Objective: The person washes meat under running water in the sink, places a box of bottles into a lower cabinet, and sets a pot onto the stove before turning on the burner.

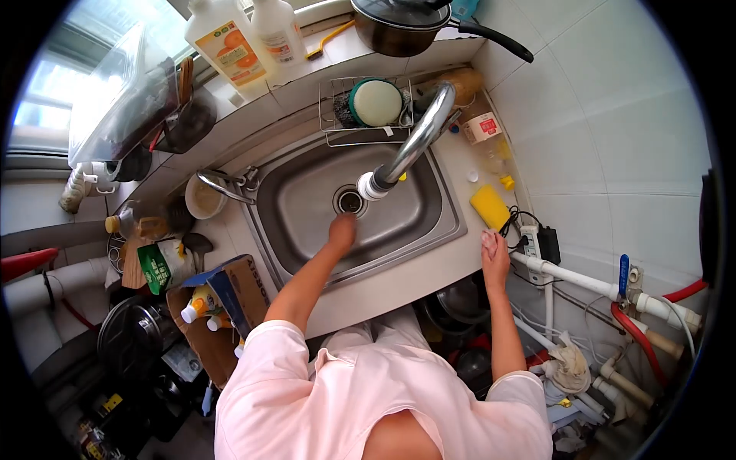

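My left hand point(343, 232) reaches down into the steel sink point(307, 245), just below the round drain point(350, 202). Its back faces me and its fingers are hidden beneath it. At the counter's right front edge, my right hand point(494, 253) is held with fingers curled together; whatever they hold, if anything, is too small to make out. A yellow sponge point(489, 207) lies just beyond that hand. Above the basin, the chrome faucet point(418, 142) ends in a white spout head point(371, 186) close to the drain.
Behind the sink, a wire rack point(333, 115) holds a round green-and-white scrubber point(376, 103). A saucepan point(399, 31) stands on the ledge, its handle jutting right. A power strip point(529, 241) with cords sits by the right wall. A cardboard box point(245, 287) with bottles stands left.
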